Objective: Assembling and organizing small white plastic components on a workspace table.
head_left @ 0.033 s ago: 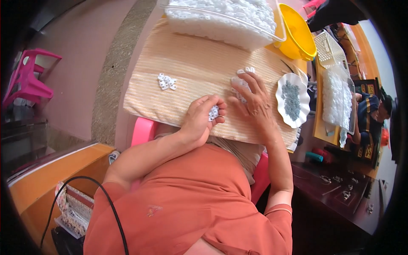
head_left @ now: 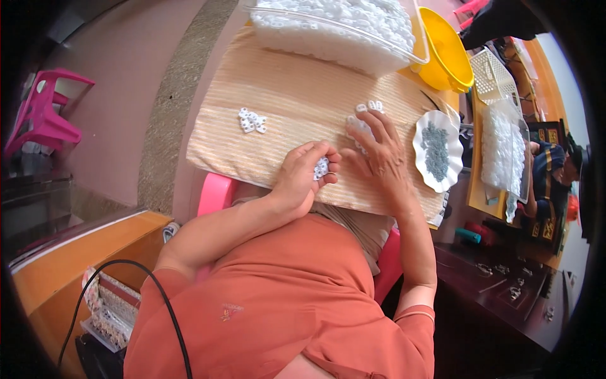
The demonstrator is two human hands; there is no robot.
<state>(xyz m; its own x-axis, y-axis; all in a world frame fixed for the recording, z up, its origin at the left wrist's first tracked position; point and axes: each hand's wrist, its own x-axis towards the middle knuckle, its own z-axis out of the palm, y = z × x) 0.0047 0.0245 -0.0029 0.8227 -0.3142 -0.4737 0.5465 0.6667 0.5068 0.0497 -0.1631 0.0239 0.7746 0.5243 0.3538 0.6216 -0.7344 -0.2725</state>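
My left hand (head_left: 300, 174) is curled, palm turned up, around several small white pieces with dark dots (head_left: 321, 168), perhaps beads. To its right, my right hand (head_left: 384, 153) lies low over the cloth, fingers spread. Beneath and beside those fingers are more white pieces (head_left: 360, 108), partly hidden by them. A small cluster of the same white pieces (head_left: 252, 120) sits apart on the left of the striped cloth (head_left: 303, 95). Right of my right hand stands a white scalloped dish (head_left: 421, 136) holding a heap of tiny grey-green bits (head_left: 435, 151).
At the far edge stands a clear bin (head_left: 353, 62) full of white pieces, with a yellow basin (head_left: 449, 54) beside it. Another filled clear container (head_left: 502, 145) and a white basket (head_left: 492, 72) are on the right. A pink stool (head_left: 53, 110) is off left; a black cable (head_left: 158, 284) crosses lower left.
The view has shifted very slightly. Both hands and the white pieces keep their places on the cloth.
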